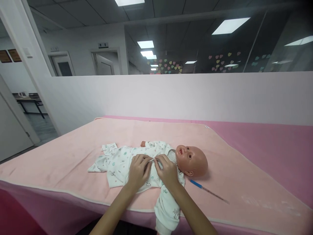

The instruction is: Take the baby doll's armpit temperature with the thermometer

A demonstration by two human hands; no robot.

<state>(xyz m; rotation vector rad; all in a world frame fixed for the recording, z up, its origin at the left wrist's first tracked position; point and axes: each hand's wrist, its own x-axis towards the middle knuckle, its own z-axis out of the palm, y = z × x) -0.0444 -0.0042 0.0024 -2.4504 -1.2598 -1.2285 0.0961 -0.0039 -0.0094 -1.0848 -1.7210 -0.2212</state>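
Observation:
A baby doll point(194, 160) lies on its back, head to the right, dressed in white patterned baby clothes point(119, 163). Over its chest, my left hand point(140, 168) and my right hand point(167, 169) meet almost fingertip to fingertip. Both are closed in a pinch, with a thin white cloth tie point(153, 159) of the garment between them. My hands cover part of the doll's front. One sleeve point(167, 207) hangs over the near edge beneath my right forearm, and a small doll hand point(143, 143) shows on the far side.
A peach blanket point(73, 147) covers much of the pink padded surface point(269, 143). Right of the doll's head lies a thin rod with a blue handle point(196, 184). A white low wall point(171, 98) with glass above stands behind.

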